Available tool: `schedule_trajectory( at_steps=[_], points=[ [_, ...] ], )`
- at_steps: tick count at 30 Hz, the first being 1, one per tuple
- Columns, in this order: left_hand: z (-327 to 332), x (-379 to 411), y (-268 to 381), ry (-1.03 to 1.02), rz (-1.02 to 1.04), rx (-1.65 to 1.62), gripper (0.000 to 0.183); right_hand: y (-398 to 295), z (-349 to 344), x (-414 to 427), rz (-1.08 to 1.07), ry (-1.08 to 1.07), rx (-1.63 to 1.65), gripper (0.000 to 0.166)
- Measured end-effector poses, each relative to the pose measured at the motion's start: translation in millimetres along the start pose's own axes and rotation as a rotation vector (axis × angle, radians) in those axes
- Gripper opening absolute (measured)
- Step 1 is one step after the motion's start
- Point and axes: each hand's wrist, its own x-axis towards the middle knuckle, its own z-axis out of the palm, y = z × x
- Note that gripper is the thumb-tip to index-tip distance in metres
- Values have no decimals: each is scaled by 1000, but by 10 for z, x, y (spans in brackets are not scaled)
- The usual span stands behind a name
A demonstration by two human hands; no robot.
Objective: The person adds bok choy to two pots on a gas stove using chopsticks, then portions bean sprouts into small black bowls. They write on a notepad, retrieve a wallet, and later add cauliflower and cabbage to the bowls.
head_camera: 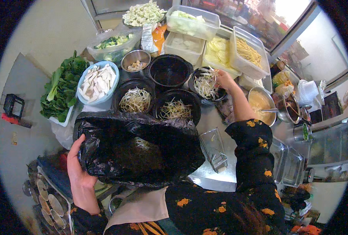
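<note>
My left hand (81, 173) grips the left side of a wide box shape lined with a black plastic bag (174, 152), tilted against the table's front. A few pale bean sprouts (141, 143) show in its dark inside. At the right, my right hand (225, 80) is over a black bowl (195, 73), its fingers around some bean sprouts (210, 72); its fingertips are partly hidden. Two more black bowls hold bean sprouts: one at the left (115, 95), one at the middle (196, 107). Behind them stands a black pot (170, 70) with a dark inside.
Leafy greens (64, 82) and a blue tub of sliced white pieces (99, 82) stand left. Plastic boxes of noodles (248, 51) and sliced vegetable (218, 48) line the back. A steel bowl of tan sauce (260, 102) is right. A clear glass-like holder (213, 149) lies on the table.
</note>
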Motion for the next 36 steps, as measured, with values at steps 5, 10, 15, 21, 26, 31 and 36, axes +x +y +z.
schedule_trajectory(
  at_steps=[5, 10, 15, 21, 26, 31, 36],
  points=[
    [35, 85, -14, -76, -19, 39, 22, 447, -251, 58, 38, 173, -47, 18],
    [-93, 64, 21, -51, -21, 8, 24, 193, -43, -159, -64, 137, 392, 7],
    [-87, 30, 51, -62, -25, 29, 23, -336, -112, -569, -57, 67, 720, 13],
    [-115, 116, 63, -196, -93, -8, 20, -1544, 488, -1796, -307, -240, 627, 23],
    [-87, 11, 68, -158, -93, -21, 20, -1592, 1717, -2115, -375, -764, -22, 22],
    [-166, -134, 27, -195, -101, 1, 24, -505, 3075, -1871, -672, -681, -897, 38],
    [-293, -180, -4, -138, -108, 0, 22, -338, 3387, -1846, -630, -620, -1025, 41]
  ],
)
